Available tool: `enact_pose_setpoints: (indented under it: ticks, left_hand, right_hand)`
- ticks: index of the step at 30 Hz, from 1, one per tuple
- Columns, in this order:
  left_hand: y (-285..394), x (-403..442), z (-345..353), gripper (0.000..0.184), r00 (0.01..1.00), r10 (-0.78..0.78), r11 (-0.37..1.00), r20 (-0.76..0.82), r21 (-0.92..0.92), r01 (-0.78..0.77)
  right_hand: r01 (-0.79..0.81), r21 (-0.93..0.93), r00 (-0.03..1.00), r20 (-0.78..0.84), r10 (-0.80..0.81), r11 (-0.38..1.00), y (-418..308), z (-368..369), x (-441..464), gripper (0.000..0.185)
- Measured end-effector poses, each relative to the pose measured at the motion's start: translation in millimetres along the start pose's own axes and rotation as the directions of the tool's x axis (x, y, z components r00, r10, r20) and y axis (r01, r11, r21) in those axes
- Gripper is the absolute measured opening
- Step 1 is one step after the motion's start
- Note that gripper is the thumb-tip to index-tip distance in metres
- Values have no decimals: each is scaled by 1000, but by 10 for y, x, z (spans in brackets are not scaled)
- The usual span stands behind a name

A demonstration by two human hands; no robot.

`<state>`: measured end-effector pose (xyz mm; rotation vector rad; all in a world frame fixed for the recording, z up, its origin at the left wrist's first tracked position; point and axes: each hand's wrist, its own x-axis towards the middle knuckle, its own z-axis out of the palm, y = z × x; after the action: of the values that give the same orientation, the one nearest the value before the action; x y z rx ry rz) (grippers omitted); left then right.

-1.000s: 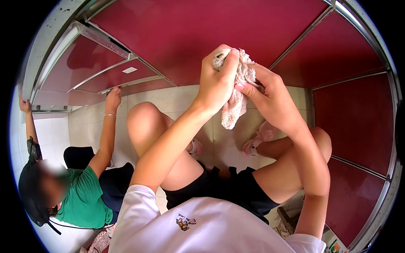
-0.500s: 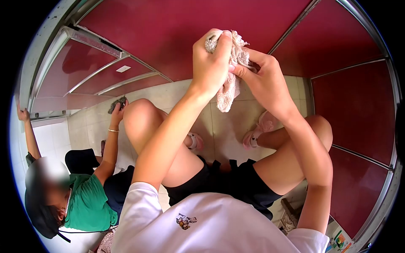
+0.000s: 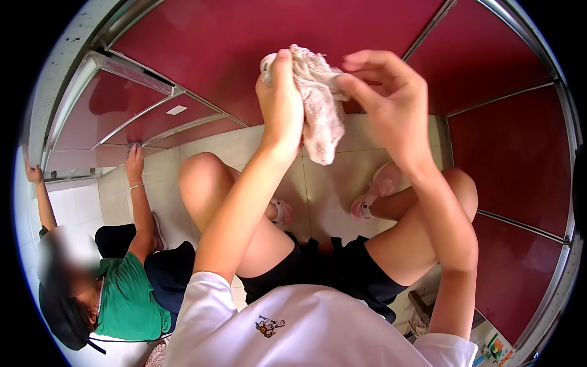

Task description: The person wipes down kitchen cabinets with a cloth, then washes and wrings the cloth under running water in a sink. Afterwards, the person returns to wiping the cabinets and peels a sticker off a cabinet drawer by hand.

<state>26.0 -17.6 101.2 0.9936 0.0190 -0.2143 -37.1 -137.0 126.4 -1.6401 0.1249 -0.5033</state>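
Observation:
A crumpled off-white cleaning rag (image 3: 322,119) with a looped, shaggy texture hangs in front of the red panels. My left hand (image 3: 282,113) is closed around its left side, thumb on top, and the rag's lower end dangles below. My right hand (image 3: 391,101) is at the rag's right edge, slightly blurred. Its thumb meets a stretched bit of the cloth, and the index finger is raised a little above. The fingers behind the thumb are partly hidden.
Glossy red cabinet panels (image 3: 269,37) with metal trim rise ahead and at the right. To the left, a person in a green shirt (image 3: 128,300) presses one hand on a lower panel. Pale floor tiles (image 3: 312,183) lie between my feet. A printed package (image 3: 496,348) is at lower right.
Both hands have drawn apart, my left moving left and my right moving right, spreading the rag. The other person's hand with a grey scrubber has moved left onto the panel.

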Motion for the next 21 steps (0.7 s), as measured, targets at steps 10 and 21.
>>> enact_pose_setpoints:
  ticks: [10,21]
  left_hand:
    - [7,-10,-103,32,991,-29,997,131,-69,38]
    - [-15,34,-192,48,783,254,823,568,298,-483]
  right_hand:
    - [-251,21,910,345,229,968,7,-84,-64,86]
    - [-577,561,815,446,370,594,-5,-33,-68,34]
